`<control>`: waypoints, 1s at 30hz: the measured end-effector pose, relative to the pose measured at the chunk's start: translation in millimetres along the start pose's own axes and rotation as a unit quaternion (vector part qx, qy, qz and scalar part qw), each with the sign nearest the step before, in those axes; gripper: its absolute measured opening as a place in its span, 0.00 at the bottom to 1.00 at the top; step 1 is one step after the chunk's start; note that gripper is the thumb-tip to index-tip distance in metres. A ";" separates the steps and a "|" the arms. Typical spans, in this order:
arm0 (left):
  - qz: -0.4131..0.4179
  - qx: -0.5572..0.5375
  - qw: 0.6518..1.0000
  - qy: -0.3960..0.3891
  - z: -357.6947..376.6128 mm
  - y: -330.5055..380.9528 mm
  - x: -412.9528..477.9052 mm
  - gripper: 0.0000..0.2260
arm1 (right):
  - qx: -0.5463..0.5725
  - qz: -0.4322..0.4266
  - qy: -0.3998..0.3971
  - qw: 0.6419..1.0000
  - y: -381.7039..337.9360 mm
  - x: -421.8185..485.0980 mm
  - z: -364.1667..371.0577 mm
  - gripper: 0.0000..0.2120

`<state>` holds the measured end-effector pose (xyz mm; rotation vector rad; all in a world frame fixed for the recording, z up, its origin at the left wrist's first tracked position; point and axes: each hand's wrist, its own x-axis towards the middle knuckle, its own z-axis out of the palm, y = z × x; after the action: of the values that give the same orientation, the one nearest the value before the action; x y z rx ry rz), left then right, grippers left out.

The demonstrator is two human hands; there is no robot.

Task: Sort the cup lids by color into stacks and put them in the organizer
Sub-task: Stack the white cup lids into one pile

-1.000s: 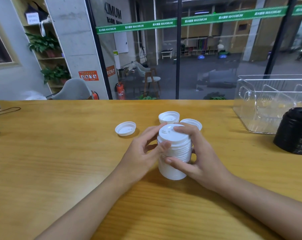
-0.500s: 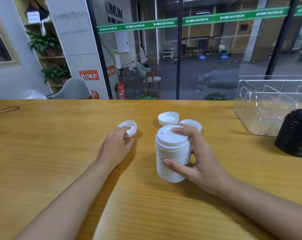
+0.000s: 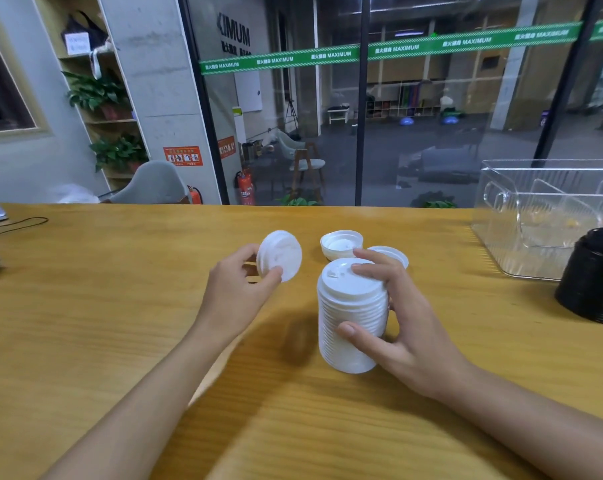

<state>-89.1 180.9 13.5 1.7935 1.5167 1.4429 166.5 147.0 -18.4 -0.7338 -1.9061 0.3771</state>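
Gripping the tall stack of white lids (image 3: 352, 317) near the middle of the wooden table (image 3: 102, 306), the right hand (image 3: 397, 327) has its thumb pressed against the lower side and its fingers curled over the top rim. I cannot tell whether the base sits flat on the wood or hangs just above it. That grip looks like the weak spot to me: the column is held only at top and bottom, so a sideways push could make the middle lids bulge out and spill. Just to its left, the left hand (image 3: 237, 296) pinches a single white lid (image 3: 280, 255) on edge between thumb and fingertips. It is clear of the table and apart from the stack. Such a light pinch on a slick rim could let it slip. If it comes down crooked, or while the fingers cover the top, it may jam rather than nest. Two loose white lids (image 3: 341, 243) lie close behind the stack, where a knuckle could scatter them. Well to the right stand the stack of black lids (image 3: 594, 278) and the clear organizer (image 3: 535, 216), with no lids that I can see inside.
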 end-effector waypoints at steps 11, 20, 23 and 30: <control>-0.037 -0.367 0.920 -0.133 -1.5 49.2 -15.5 0.27 | -0.001 0.010 0.023 1.000 -0.5 1.3 1.0 0.26; -0.018 -0.290 0.942 -0.167 8.1 43.2 -18.3 0.24 | 0.022 0.025 0.020 0.999 -0.7 -0.6 1.5 0.44; 0.000 -0.237 0.953 -0.187 11.3 46.7 -23.5 0.25 | 0.024 0.023 0.019 0.999 0.8 -1.2 1.3 0.42; 0.014 -0.158 0.970 -0.183 20.2 47.8 -30.2 0.24 | 0.020 0.030 0.018 0.999 1.3 -1.6 2.1 0.38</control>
<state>-44.8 144.0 30.0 1.7660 1.0197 1.2006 165.5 147.0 -21.2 -0.7676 -1.8404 0.4343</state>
